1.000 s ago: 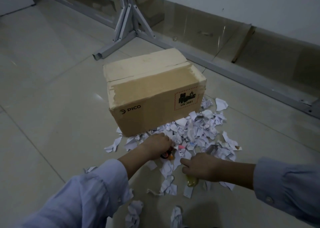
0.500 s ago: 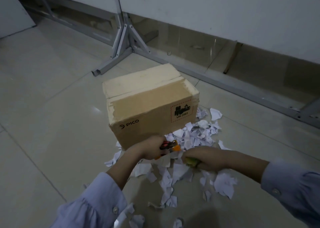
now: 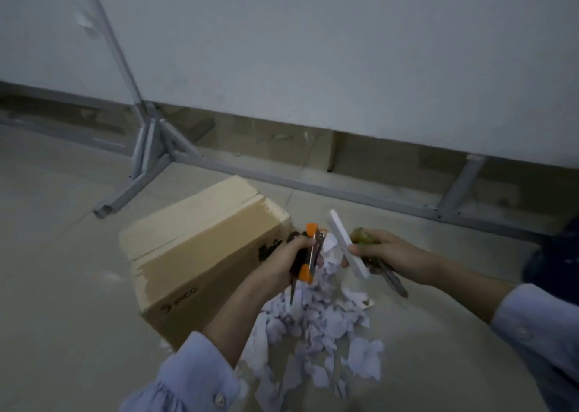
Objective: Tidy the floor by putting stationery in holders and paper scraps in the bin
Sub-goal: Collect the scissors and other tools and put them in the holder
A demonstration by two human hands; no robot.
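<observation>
My left hand is raised above the floor and grips a bundle of stationery with orange parts and dark handles. My right hand holds a flat white bar-shaped item, a green-yellow object and a dark pen-like piece that sticks out below the palm. Both hands hover side by side over a heap of torn white paper scraps on the floor.
A closed brown cardboard box lies on the tiled floor left of the scraps, close to my left forearm. A grey metal frame with floor rails runs along the white wall behind. A dark object shows at the right edge.
Both hands have lifted off the scrap heap, each carrying stationery picked from it. The white bar is newly in my right hand. The camera has tilted up toward the wall.
</observation>
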